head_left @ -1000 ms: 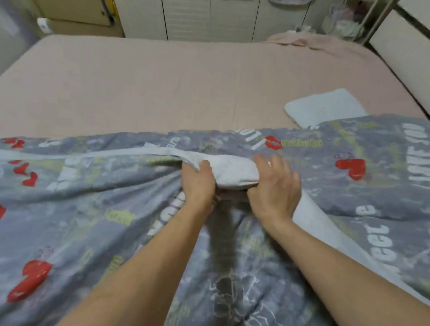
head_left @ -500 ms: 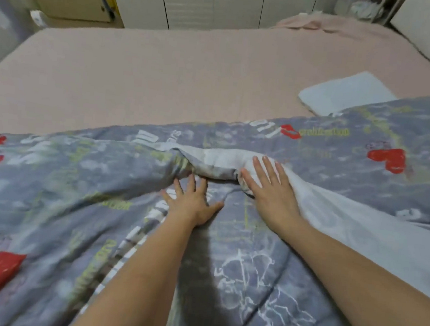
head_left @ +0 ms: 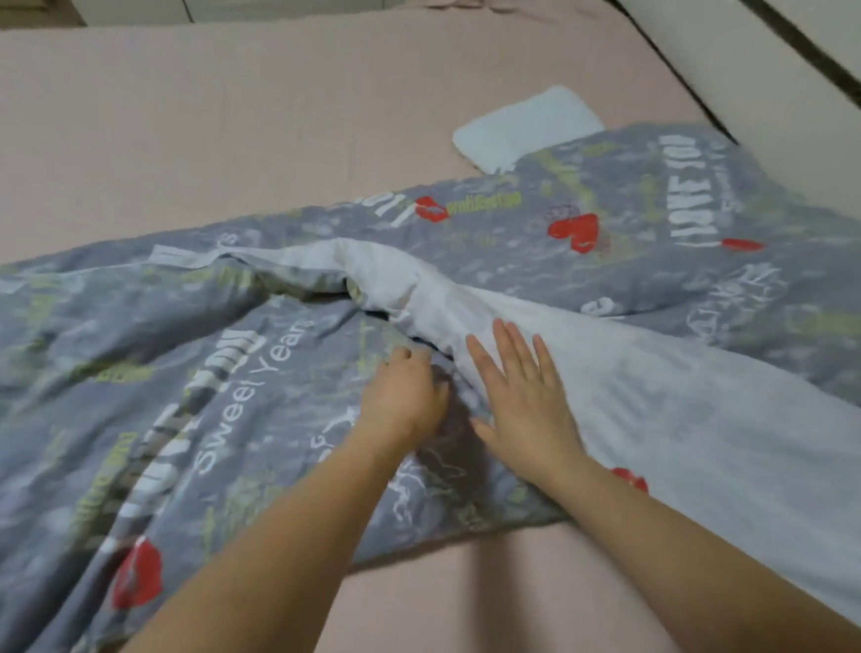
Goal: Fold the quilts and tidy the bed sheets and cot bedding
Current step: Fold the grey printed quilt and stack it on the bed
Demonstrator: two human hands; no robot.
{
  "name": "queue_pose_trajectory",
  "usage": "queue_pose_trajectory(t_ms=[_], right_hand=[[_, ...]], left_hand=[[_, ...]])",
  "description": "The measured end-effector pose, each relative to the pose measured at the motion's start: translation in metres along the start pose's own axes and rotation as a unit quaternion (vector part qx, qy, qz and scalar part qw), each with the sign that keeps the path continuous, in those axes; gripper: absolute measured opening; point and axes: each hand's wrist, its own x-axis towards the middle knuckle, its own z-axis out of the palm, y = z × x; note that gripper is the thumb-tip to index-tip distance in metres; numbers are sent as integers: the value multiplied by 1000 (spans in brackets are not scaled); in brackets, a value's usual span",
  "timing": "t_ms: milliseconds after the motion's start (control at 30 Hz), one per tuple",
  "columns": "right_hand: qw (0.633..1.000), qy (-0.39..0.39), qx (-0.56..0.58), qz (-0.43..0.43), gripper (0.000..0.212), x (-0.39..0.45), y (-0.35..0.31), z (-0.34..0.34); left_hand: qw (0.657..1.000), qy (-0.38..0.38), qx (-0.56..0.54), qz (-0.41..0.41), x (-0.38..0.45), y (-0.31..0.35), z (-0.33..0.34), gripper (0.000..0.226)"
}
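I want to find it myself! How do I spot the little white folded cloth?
Look at the big pink bed. Follow the grey printed quilt to its far edge. The small folded towel pokes out there, plain pale white, without hearts or words.

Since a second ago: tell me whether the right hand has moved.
Yes. The right hand let go of the fold and drew back toward the person, farther from the white cloth.
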Motion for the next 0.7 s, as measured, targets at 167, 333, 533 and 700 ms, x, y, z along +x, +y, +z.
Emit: queue_pose_trajectory(t_ms=[167, 333, 533, 700], right_hand=[[979, -90, -10, 184, 118, -92, 89, 7], [952, -205, -10, 228, 114, -168, 148, 40], [969, -221, 27, 107, 40, -145, 225, 3], [974, -197, 45, 103, 36, -88, 344, -52]], left_hand=[[985, -37, -155, -64, -48, 86, 44, 53], [841, -114, -471, -239, -56, 176, 100, 58], [791, -91, -495, -346, -28, 244, 134, 42], [795, -29, -523, -307, 23, 354, 125, 38]])
